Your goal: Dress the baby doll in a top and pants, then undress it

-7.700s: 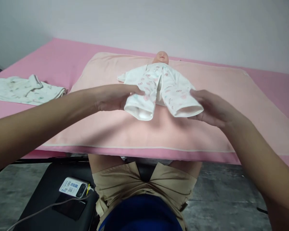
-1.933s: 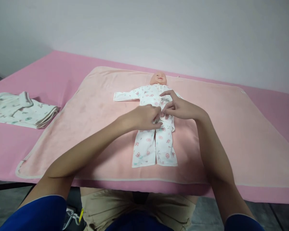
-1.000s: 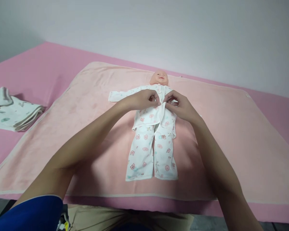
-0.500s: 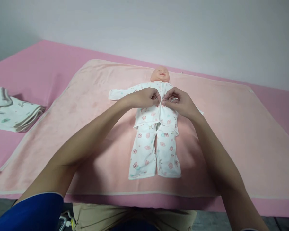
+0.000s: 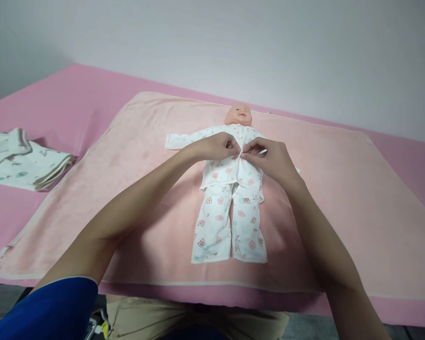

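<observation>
A baby doll (image 5: 239, 114) lies on its back, dressed in a white printed shirt (image 5: 219, 174) and matching pants (image 5: 212, 226). Over the chest, my left hand (image 5: 221, 145) pinches one front edge of the shirt. Facing it, my right hand (image 5: 269, 156) pinches the other edge, and the fingertips of both nearly meet at the front opening. A button shows near the collar above my fingers; whatever sits between the fingertips is hidden. One sleeve stretches out to the left, while the right one is mostly behind my hand.
Beneath the doll spreads a light pink blanket (image 5: 340, 203) with a pale border, over a pink-covered table (image 5: 92, 89). Folded white printed cloth (image 5: 24, 160) lies at the left. A grey wall (image 5: 233, 42) rises behind the table.
The view has shifted slightly, so everything sits a little lower and to the right. Both hands keep their pinch at the shirt front, with the right hand's fingers a bit changed.
</observation>
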The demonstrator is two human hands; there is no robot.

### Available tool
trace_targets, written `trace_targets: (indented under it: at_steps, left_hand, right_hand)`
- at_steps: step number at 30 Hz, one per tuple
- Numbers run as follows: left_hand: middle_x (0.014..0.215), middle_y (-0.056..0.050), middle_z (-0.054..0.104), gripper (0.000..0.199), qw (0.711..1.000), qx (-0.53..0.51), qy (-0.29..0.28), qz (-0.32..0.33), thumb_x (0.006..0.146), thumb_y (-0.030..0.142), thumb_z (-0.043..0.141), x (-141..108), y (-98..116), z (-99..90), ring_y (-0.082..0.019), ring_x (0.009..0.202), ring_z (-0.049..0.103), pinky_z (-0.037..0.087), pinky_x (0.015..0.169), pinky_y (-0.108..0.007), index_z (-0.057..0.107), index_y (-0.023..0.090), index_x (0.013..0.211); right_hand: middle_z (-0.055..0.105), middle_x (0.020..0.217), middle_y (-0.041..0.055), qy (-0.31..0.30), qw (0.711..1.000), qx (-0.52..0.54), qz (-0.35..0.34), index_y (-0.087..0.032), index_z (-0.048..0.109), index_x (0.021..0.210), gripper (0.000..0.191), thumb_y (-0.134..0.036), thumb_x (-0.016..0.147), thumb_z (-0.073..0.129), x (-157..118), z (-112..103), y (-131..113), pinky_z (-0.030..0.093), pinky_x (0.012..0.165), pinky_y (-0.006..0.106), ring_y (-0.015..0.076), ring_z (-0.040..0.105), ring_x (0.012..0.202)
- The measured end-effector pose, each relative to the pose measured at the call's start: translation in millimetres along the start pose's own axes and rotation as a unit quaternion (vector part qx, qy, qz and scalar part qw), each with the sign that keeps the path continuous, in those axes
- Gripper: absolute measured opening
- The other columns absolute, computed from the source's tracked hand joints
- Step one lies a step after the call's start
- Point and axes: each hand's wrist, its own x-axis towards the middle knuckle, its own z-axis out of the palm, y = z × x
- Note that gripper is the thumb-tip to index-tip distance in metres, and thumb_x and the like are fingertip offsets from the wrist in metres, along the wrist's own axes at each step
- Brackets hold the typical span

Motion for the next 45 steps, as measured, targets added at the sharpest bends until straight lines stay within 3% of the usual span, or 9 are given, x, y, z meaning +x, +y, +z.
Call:
trace_targets:
  at_steps: [7, 13, 18, 24, 31, 34, 37, 40, 45]
  left_hand:
    - [0.069, -0.001, 0.039, 0.022, 0.999, -0.037, -0.010, -0.023, 0.084, 0.027, 0.072, -2.5, 0.8, -1.8, -0.012, 0.060, 0.028, 0.017, 0.062, -0.036, 0.059, 0.020, 0.068]
    - [0.073, -0.003, 0.054, 0.010, 0.995, -0.083, 0.040, -0.036, 0.084, 0.027, 0.076, 4.2, -10.0, 4.5, -0.013, 0.062, 0.040, 0.025, 0.061, -0.034, 0.080, 0.020, 0.078]
    - [0.068, -0.001, 0.051, 0.023, 0.995, -0.076, 0.057, -0.031, 0.091, 0.028, 0.071, -0.2, -0.2, 12.2, -0.011, 0.060, 0.036, 0.024, 0.060, -0.032, 0.072, 0.018, 0.070]
    - [0.077, -0.001, 0.060, 0.009, 0.993, -0.038, 0.100, -0.053, 0.086, 0.027, 0.077, -2.1, 8.1, 21.3, -0.013, 0.068, 0.049, 0.033, 0.061, -0.029, 0.077, 0.018, 0.085]
    - [0.086, -0.003, 0.066, 0.012, 0.995, -0.039, 0.067, -0.058, 0.087, 0.026, 0.075, -2.6, 3.9, 9.8, -0.015, 0.069, 0.056, 0.036, 0.060, -0.029, 0.073, 0.020, 0.097]
    - [0.089, -0.004, 0.068, 0.017, 0.996, -0.035, 0.057, -0.050, 0.086, 0.026, 0.075, -3.8, 1.9, 7.3, -0.017, 0.072, 0.058, 0.038, 0.062, -0.030, 0.072, 0.021, 0.102]
    - [0.091, -0.004, 0.068, 0.018, 0.997, -0.025, 0.050, -0.046, 0.087, 0.027, 0.074, -2.5, 0.9, 5.6, -0.018, 0.075, 0.060, 0.039, 0.065, -0.031, 0.071, 0.021, 0.104]
    - [0.098, -0.005, 0.071, 0.018, 0.996, 0.012, 0.077, -0.044, 0.090, 0.027, 0.071, 5.8, 2.0, 2.0, -0.020, 0.083, 0.063, 0.041, 0.069, -0.031, 0.067, 0.021, 0.106]
    - [0.111, -0.009, 0.076, 0.013, 0.984, 0.071, 0.153, -0.054, 0.091, 0.022, 0.070, 28.3, 5.2, -3.2, -0.023, 0.096, 0.067, 0.044, 0.077, -0.033, 0.061, 0.022, 0.100]
  right_hand:
    - [0.085, 0.105, 0.0040, 0.045, 0.994, -0.101, 0.001, -0.024, 0.083, 0.096, 0.007, -0.020, 0.092, 0.079, -6.6, 13.8, -7.6, 0.059, 0.087, 0.044, 0.0235, 0.075, 0.087]
    - [0.084, 0.101, 0.0042, 0.044, 0.994, -0.100, -0.007, -0.024, 0.081, 0.094, 0.006, -0.022, 0.089, 0.080, -5.5, 11.0, -7.5, 0.059, 0.087, 0.045, 0.0249, 0.076, 0.087]
    - [0.081, 0.098, 0.0037, 0.031, 0.996, -0.086, -0.004, -0.024, 0.075, 0.092, 0.011, -0.028, 0.087, 0.083, -1.2, 11.8, 1.1, 0.054, 0.080, 0.041, 0.0220, 0.070, 0.081]
    - [0.075, 0.096, 0.0018, 0.009, 0.998, -0.065, -0.011, -0.024, 0.068, 0.092, 0.010, -0.025, 0.088, 0.077, 5.3, 14.3, 15.4, 0.048, 0.073, 0.037, 0.0173, 0.058, 0.074]
    - [0.066, 0.091, 0.0003, -0.025, 0.999, -0.032, -0.037, -0.025, 0.063, 0.090, 0.019, -0.033, 0.091, 0.080, 6.5, 10.4, 21.5, 0.045, 0.073, 0.034, 0.0157, 0.050, 0.074]
    - [0.068, 0.097, 0.0013, -0.056, 0.998, -0.027, -0.032, -0.026, 0.065, 0.101, 0.025, -0.039, 0.092, 0.085, 4.9, 1.0, 20.5, 0.047, 0.074, 0.034, 0.0169, 0.054, 0.077]
    - [0.070, 0.112, 0.0046, -0.077, 0.996, -0.020, -0.035, -0.028, 0.067, 0.122, 0.030, -0.042, 0.098, 0.079, 8.1, -11.0, 21.1, 0.052, 0.078, 0.036, 0.0195, 0.060, 0.086]
    - [0.068, 0.126, 0.0087, -0.041, 0.997, -0.049, -0.046, -0.029, 0.068, 0.136, 0.033, -0.035, 0.103, 0.066, 21.4, -16.5, 25.9, 0.057, 0.091, 0.042, 0.0230, 0.066, 0.097]
    - [0.067, 0.117, 0.0084, -0.011, 0.996, -0.079, -0.048, -0.026, 0.075, 0.112, 0.017, -0.028, 0.096, 0.071, 46.7, -10.0, 35.8, 0.058, 0.099, 0.046, 0.0239, 0.066, 0.097]
